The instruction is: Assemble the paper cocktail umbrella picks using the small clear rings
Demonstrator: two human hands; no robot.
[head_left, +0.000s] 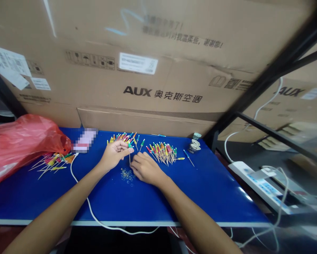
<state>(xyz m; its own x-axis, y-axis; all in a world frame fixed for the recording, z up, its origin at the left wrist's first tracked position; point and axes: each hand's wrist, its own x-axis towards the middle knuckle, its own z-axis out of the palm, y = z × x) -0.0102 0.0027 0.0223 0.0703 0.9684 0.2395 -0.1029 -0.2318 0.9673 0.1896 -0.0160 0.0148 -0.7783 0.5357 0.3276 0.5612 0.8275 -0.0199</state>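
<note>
Left hand (113, 156) pinched shut on upright cocktail pick (129, 157) — right hand (145, 168) curled just beside, hold unclear — small clear rings (127, 176) loose below on blue table (42, 201).

Ahead of you: tall cardboard cartons (95, 53) stacked behind the far edge, printed "AUX" with Chinese text and handling icons.
Upper left: white stickers (10, 61) on the cartons, one peeling away.
Your right: a black metal frame (269, 77) rising diagonally, with more AUX cartons behind it.
Lower right: a white power strip (258, 183) with white cables (266, 102) looping around it.
Your side: a blue worktop (190, 197) with a pale edge.
Below it: dark, too shadowed to make out.
Light: soft, with glare on the worktop's right end.
</note>
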